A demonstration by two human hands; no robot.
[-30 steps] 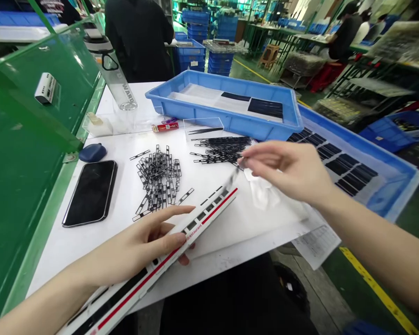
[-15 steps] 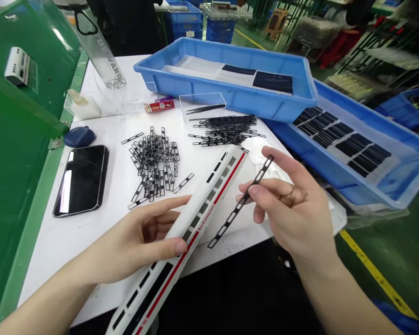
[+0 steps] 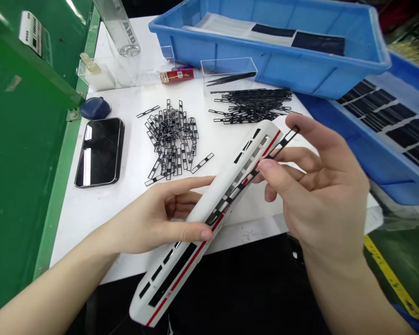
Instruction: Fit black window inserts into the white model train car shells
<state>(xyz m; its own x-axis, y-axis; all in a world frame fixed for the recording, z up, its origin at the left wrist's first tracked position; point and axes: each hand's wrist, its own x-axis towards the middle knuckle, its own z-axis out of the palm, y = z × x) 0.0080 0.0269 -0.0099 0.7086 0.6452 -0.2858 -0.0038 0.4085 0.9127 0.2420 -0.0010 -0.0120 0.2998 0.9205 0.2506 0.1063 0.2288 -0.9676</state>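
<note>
My left hand (image 3: 174, 218) is closed round the middle of a white model train car shell (image 3: 174, 260) with a red stripe and rows of window openings. The shell is held at a slant above the table's front edge. Between the thumb and fingers of my right hand (image 3: 310, 181) is a thin black window-frame strip (image 3: 237, 188). Its lower end lies over the shell's window row, close to my left thumb; whether it touches the shell I cannot tell. The strip's upper end rests by my right index fingertip.
Small black frames (image 3: 174, 135) lie heaped on the white table, and longer strips (image 3: 254, 104) are piled behind. A phone (image 3: 99, 153) lies at left. Tweezers (image 3: 230, 79) sit in a clear box. Blue trays (image 3: 272, 51) stand at the back and right; a green partition (image 3: 17, 163) borders the left.
My right hand has brought the black strip left and up, from beside the shell to over its window row. The view has shifted, and my left hand still holds the shell.
</note>
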